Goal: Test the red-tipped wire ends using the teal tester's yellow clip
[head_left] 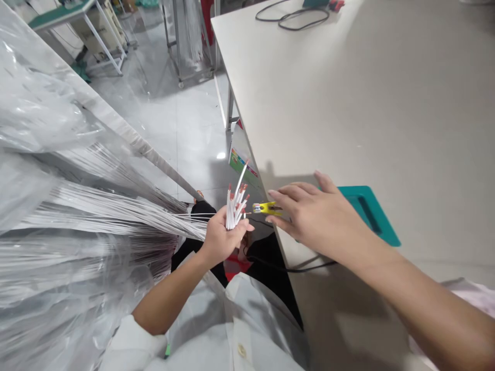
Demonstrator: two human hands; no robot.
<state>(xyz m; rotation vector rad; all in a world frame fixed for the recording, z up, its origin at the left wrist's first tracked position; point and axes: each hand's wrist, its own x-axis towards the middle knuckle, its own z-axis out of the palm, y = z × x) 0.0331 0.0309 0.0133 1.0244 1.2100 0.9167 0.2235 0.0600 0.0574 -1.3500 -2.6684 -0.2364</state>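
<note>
My left hand (224, 234) is closed around a bundle of white wires (232, 208); their reddish copper-coloured ends stick up above the fingers. One wire stands taller than the others. To the right, the thumb and fingers of my right hand (309, 216) pinch a small yellow clip (265, 207) at the table's edge. The clip's nose points left at the bundle, close to one bare wire end. Whether the two touch, I cannot tell. Beneath my right hand lies a teal tray-like piece (381, 221) with a dark slot, partly hidden by the hand.
Many long white wires (116, 206) under clear plastic hang over a rail (154, 154) at left. The pale table (367, 118) fills the right, with a black cable (301, 269) near its front edge and another cable (294, 26) at the back. A wheeled rack (178, 46) stands behind.
</note>
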